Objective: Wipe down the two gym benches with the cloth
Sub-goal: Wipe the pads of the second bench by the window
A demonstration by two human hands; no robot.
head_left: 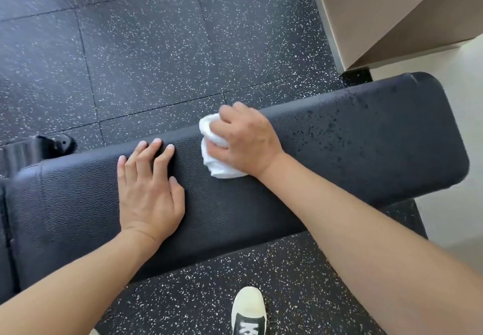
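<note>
Head view, looking down. I observe one black padded bench running from the lower left to the upper right of the picture, standing on a dark rubber floor flecked with white. The pad surface is pebbled; its right end shows scattered dark droplets or wet spots.

My right hand is on the bench pad near its middle, toward the far edge. Its fingers are curled around a bunched white cloth, which it presses against the pad. Part of the cloth shows to the left of and beneath the hand; the rest is hidden under the palm.

My left hand lies flat on the pad, just left of the cloth and not touching it. The fingers are straight and slightly spread, pointing at the far edge, and hold nothing.

Both forearms are bare and reach in from the near edge of the bench.

At the far left edge, a black piece of the bench frame shows, blurred. A further dark padded section meets the pad at the left border; I cannot tell whether it belongs to a second bench.

On the floor before the near edge stands a pale shoe with a dark tongue. A beige wall rises beyond the bench's right end.
</note>
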